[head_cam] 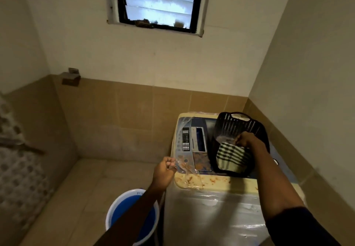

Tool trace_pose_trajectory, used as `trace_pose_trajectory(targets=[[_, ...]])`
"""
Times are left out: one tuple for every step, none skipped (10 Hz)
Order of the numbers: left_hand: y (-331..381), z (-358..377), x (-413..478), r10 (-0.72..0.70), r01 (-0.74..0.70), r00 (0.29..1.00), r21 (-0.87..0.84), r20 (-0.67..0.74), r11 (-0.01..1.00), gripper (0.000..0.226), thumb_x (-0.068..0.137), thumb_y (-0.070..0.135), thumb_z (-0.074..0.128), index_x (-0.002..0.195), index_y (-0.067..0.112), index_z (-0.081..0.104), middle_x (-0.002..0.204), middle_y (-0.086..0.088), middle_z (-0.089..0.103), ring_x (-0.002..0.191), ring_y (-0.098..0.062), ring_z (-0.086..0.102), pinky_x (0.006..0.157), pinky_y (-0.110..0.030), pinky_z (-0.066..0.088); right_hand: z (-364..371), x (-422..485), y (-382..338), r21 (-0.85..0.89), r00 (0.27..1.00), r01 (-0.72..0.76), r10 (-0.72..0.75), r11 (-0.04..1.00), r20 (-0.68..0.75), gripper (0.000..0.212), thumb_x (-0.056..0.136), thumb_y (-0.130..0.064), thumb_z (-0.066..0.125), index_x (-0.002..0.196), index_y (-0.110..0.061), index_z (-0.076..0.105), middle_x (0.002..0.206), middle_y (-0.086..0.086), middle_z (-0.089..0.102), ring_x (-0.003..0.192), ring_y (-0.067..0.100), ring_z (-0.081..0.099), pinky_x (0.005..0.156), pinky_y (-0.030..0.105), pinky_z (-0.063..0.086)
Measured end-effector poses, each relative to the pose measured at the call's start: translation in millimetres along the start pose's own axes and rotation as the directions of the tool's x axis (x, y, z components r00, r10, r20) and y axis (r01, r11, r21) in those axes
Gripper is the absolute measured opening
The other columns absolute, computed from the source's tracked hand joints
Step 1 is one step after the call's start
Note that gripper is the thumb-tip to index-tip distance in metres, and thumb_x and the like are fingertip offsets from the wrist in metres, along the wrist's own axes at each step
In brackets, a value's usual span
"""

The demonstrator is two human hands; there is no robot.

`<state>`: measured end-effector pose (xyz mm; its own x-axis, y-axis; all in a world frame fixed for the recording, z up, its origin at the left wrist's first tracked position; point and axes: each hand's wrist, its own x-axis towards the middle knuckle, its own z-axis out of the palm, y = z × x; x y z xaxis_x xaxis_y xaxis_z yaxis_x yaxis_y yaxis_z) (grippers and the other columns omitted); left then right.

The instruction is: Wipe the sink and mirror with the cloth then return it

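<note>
Hands: R (247, 140) pinching cloth (232, 158) in basket (240, 124), L (165, 170) fisted.

Washer (209, 203) sits in the right corner, back & right side near the walls. Basket (238, 130) on top of it, toward the right rear, tipped toward me. Cloth (231, 157) lies in the basket, at its near end. My right hand (247, 140) is over the basket, fingers touching the cloth's far edge. Control panel (186, 139) on the washer top, left of the basket. My left hand (165, 170) is at the washer's front-left corner, by the loose plastic cover there. Bucket (132, 215) on the floor, left of the washer, under my left forearm. Window (159, 1) high on the back wall, above & left of the washer.
</note>
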<state>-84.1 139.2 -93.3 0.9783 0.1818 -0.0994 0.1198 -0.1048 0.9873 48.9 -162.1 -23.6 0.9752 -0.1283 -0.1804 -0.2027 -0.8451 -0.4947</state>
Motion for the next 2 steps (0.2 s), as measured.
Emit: trace_pose_trajectory(targets=[[3,-16,-1,-0.003,0.004,1.000,0.061,-0.026,0.998,0.021,0.085,0.002,0.055,0.080,0.022,0.057,0.079,0.005,0.063,0.085,-0.019,0.059,0.067,-0.017,0.044,-7,69,10,-0.170,0.997,-0.032,0.044,0.985,0.065,0.023,0.073,-0.030,0.065,0.086,-0.014,0.074,0.086,0.010,0.072,0.067,0.021,0.069,0.069,0.034,0.059],[5,-41,-11,-0.026,0.048,0.994,0.217,-0.104,0.975,0.023,0.086,0.010,0.057,0.109,0.015,0.058,0.112,-0.005,0.065,0.109,-0.024,0.058,0.086,-0.024,0.043,8,75,-29,-0.238,0.996,0.080,-0.071,0.968,0.047,0.031,0.072,-0.031,0.065,0.097,-0.012,0.071,0.099,0.014,0.069,0.091,0.030,0.066,0.090,0.046,0.051]])
